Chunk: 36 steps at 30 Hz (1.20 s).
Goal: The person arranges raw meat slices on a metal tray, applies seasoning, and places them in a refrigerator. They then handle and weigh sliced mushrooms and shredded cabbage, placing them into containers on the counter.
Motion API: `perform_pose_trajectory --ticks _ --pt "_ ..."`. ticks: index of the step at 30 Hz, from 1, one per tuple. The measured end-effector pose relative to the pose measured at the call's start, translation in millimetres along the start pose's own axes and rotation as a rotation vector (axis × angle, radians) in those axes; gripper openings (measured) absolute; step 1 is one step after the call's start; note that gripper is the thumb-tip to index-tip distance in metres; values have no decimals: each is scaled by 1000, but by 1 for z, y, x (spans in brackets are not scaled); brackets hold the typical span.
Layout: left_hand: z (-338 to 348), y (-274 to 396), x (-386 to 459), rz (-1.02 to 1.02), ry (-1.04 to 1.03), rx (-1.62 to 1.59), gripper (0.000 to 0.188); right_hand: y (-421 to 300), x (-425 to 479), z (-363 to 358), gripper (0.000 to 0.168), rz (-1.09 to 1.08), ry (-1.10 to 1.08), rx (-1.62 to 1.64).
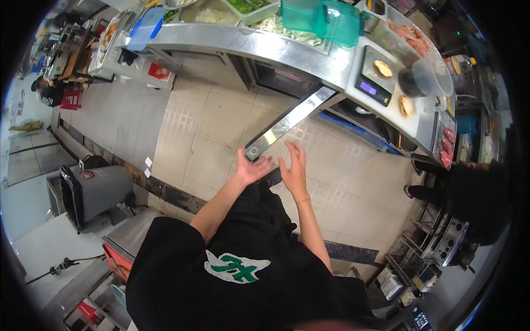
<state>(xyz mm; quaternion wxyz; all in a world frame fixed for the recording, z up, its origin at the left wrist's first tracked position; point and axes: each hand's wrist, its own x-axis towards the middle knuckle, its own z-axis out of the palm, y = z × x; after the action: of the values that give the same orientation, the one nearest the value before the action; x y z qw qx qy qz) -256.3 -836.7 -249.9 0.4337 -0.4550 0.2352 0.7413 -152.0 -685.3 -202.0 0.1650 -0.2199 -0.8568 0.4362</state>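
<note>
My left hand (253,169) is at the free end of an open undercounter cabinet door (290,121), its thumb on one side and spread fingers on the other. Whether it touches the door is hard to tell. To the right of that end, my right hand (295,166) is raised with fingers apart, holding nothing. The metal door swings out from the stainless steel counter (256,41) toward me. Behind it, the cabinet's dark interior (281,78) shows in part.
On the white board (408,120) stand a digital scale (376,76) bearing a flat browned piece of food, and a clear plastic pitcher (428,78). Raw meat (446,147) lies on a wire rack. Green lids (323,20) rest over food containers. A co-worker (472,198) stands at right.
</note>
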Motion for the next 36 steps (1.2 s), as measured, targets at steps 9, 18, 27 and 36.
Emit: perform_pose_trajectory --ticks 9,18,27,36 --pt "-80 -12 13 -161 -36 675 63 -1 69 47 51 98 203 -333" --pt "58 226 131 539 -114 616 37 3 86 77 47 170 299 -530" --pt "209 391 173 689 132 32 62 19 55 23 58 177 183 -559" --pt "225 389 174 559 75 199 80 65 43 -22 58 147 83 -789"
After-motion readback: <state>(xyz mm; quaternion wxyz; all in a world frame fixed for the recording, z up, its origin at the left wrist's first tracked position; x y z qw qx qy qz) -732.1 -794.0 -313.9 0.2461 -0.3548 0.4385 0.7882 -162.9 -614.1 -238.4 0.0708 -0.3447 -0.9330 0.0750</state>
